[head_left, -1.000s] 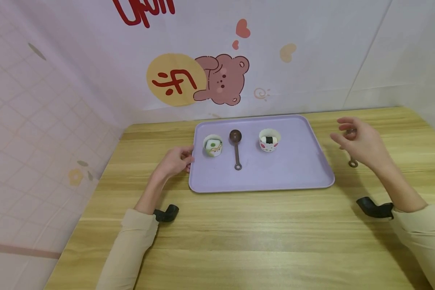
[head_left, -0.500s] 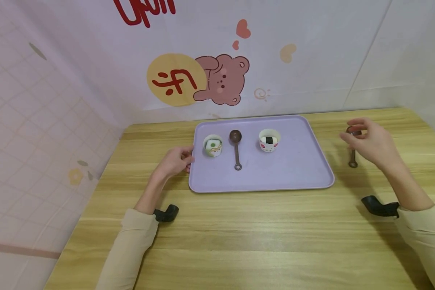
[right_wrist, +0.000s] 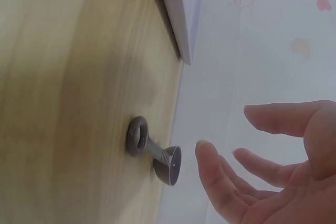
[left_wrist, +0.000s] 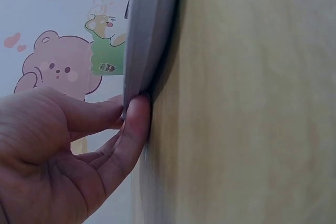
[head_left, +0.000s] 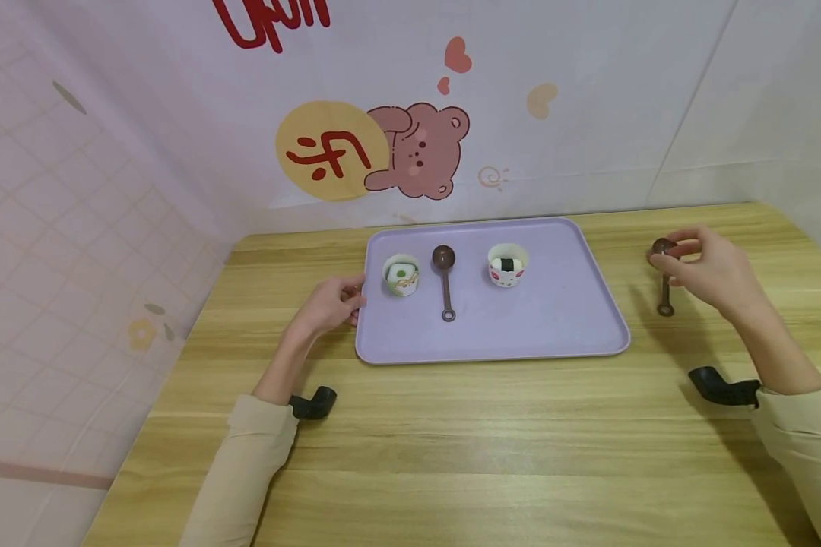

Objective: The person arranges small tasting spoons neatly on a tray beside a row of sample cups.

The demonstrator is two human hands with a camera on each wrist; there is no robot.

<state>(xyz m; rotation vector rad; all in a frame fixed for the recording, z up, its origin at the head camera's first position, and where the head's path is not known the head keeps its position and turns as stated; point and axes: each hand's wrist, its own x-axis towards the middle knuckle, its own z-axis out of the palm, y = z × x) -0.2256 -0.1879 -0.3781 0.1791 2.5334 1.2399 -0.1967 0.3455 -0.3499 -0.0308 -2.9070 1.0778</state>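
Note:
My left hand point(head_left: 324, 305) pinches the left rim of a lavender tray point(head_left: 554, 319); in the left wrist view the thumb is over the rim and fingers are under it. Over the table right of the tray, my right hand point(head_left: 714, 275) hovers close above a brown measuring spoon point(head_left: 665, 296), partly covering it. The right wrist view shows thumb and fingers point(right_wrist: 212, 174) spread apart with nothing between them, and the spoon lying on the wood with its ring end nearest. The tray carries another brown measuring spoon point(head_left: 446, 289), bowl end toward the wall.
On the tray stand a green-patterned paper cup point(head_left: 405, 288) holding a white-and-green piece and a pink-patterned paper cup point(head_left: 505, 279) holding a white piece with a black band. A wall point(head_left: 588, 114) with a bear print rises behind the wooden table point(head_left: 492, 441).
My right hand has shifted to the right, baring more of the measuring spoon's bowl beside the fingertips. The left hand and the tray stay in place.

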